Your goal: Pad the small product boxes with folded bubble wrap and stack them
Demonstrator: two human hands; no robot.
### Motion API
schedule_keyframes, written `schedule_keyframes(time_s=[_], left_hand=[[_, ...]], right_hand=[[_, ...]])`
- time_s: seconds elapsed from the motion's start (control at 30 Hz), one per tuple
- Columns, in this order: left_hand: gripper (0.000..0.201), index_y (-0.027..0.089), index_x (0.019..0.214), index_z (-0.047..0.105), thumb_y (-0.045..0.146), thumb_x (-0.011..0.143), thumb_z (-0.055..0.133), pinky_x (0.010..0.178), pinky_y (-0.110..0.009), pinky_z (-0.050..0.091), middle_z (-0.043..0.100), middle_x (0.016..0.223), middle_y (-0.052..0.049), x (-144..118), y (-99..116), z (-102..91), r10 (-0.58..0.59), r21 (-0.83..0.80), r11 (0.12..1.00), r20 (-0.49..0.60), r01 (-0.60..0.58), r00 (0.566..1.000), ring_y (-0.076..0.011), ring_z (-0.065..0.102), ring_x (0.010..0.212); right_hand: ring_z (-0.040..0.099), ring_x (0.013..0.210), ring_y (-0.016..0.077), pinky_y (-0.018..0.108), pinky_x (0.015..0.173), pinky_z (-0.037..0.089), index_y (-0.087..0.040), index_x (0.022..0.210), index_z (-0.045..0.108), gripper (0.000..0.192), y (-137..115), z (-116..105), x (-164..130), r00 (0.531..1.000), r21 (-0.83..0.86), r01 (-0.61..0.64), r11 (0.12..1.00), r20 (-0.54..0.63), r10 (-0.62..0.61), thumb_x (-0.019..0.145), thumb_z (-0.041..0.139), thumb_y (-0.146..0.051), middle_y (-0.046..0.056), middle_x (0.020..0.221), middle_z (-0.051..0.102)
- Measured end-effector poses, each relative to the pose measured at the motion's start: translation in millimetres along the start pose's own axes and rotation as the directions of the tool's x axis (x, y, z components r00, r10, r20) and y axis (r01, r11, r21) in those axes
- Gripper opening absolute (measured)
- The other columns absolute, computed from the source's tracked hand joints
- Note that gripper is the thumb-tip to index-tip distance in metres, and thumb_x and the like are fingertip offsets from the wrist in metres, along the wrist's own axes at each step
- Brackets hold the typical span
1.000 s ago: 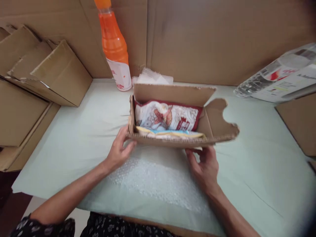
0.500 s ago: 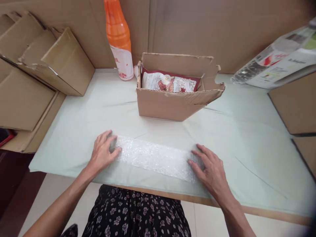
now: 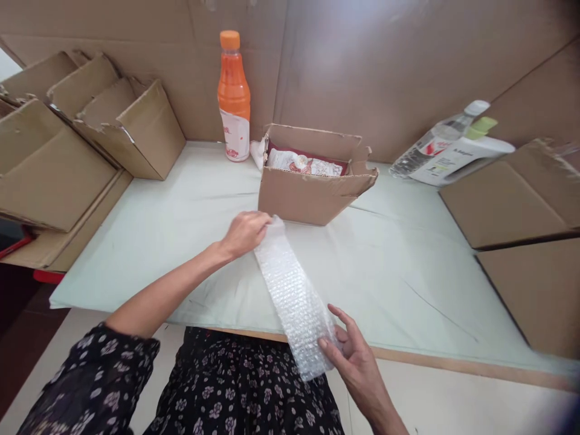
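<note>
A long strip of bubble wrap (image 3: pixel 296 290) slants from the front of the cardboard box down past the table's front edge. My left hand (image 3: pixel 247 232) pinches its far end, close to the box's lower left corner. At the near end, my right hand (image 3: pixel 356 356) has its thumb over the strip's right edge and some fingers partly hidden behind it, while the index finger is stretched out. The open cardboard box (image 3: pixel 294 196) holds packets with a red and white print (image 3: pixel 308 164).
An orange bottle (image 3: pixel 234 99) stands behind the box on the left. Open cardboard boxes (image 3: pixel 151 133) line the left side. A clear bottle (image 3: pixel 435 142) and a white bottle (image 3: pixel 457 160) lean at the back right, beside more cardboard boxes (image 3: pixel 507 196). A pale cloth (image 3: pixel 408 260) covers the table.
The bubble wrap has turned from lying crosswise to slanting toward me. My left hand moved forward and right with one end; my right hand drew the other end down and left.
</note>
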State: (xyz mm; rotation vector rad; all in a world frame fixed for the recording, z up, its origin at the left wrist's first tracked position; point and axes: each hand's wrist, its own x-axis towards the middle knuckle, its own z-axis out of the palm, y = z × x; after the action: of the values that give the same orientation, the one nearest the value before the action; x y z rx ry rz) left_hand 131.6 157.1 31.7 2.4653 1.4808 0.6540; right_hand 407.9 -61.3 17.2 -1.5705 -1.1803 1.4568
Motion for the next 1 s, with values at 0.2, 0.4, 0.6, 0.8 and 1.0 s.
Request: schedule_keyframes(time_s=[0.2,0.4,0.6,0.8,1.0], left_hand=[[0.043,0.012,0.127,0.063,0.008,0.085,0.056,0.101,-0.048,0.045,0.069,0.117,-0.017,27.6,29.1,44.9,0.046,0.002,0.999,0.023,-0.046,0.999,-0.0322,0.062,0.114],[0.051,0.019,0.136,0.056,0.011,0.086,0.054,0.113,-0.055,0.039,0.061,0.138,-0.013,-76.5,37.2,7.5,0.073,-0.308,0.946,-0.092,-0.098,0.993,-0.0310,0.053,0.131],[0.077,0.026,0.150,0.043,0.011,0.076,0.058,0.115,-0.053,0.042,0.056,0.146,-0.012,-160.1,71.4,-18.7,0.051,-0.602,0.795,0.181,0.069,0.982,-0.0297,0.050,0.138],[0.047,0.018,0.135,0.057,0.020,0.088,0.054,0.087,-0.036,0.054,0.070,0.089,-0.003,-122.0,85.4,17.6,-0.331,-0.552,0.768,0.092,0.324,0.939,-0.0189,0.067,0.086],[0.052,0.017,0.136,0.055,0.016,0.084,0.056,0.085,-0.040,0.050,0.069,0.084,-0.002,-108.9,73.5,35.5,-0.306,-0.297,0.905,0.047,0.306,0.951,-0.0216,0.063,0.081]], right_hand=[[0.064,0.069,0.0192,0.030,0.053,0.056,-0.028,0.152,0.042,0.075,29.8,29.3,-29.0,0.995,0.142,-0.027,0.989,-0.094,0.040,0.087,0.069,-0.052,0.009,0.099,0.072],[0.065,0.072,0.0206,0.034,0.060,0.058,-0.022,0.111,0.074,0.043,17.2,38.9,-33.4,0.996,0.314,-0.088,0.945,0.026,0.084,0.080,0.075,-0.053,0.008,0.091,0.073],[0.068,0.074,0.0237,0.042,0.072,0.057,-0.018,0.129,0.061,0.056,-11.1,47.2,0.4,0.995,0.469,-0.024,0.883,0.093,-0.023,0.089,0.059,-0.057,0.012,0.091,0.073],[0.070,0.080,0.0224,0.035,0.060,0.056,-0.022,0.154,0.031,0.069,-19.9,42.9,27.3,0.998,0.391,0.058,0.919,0.008,-0.067,0.095,0.053,-0.052,0.014,0.111,0.073],[0.060,0.123,0.0301,0.053,0.099,0.051,-0.027,0.139,0.056,0.047,-12.4,24.2,31.5,0.806,-0.537,0.524,0.661,0.063,-0.588,0.093,0.061,-0.028,0.013,0.133,0.065]])
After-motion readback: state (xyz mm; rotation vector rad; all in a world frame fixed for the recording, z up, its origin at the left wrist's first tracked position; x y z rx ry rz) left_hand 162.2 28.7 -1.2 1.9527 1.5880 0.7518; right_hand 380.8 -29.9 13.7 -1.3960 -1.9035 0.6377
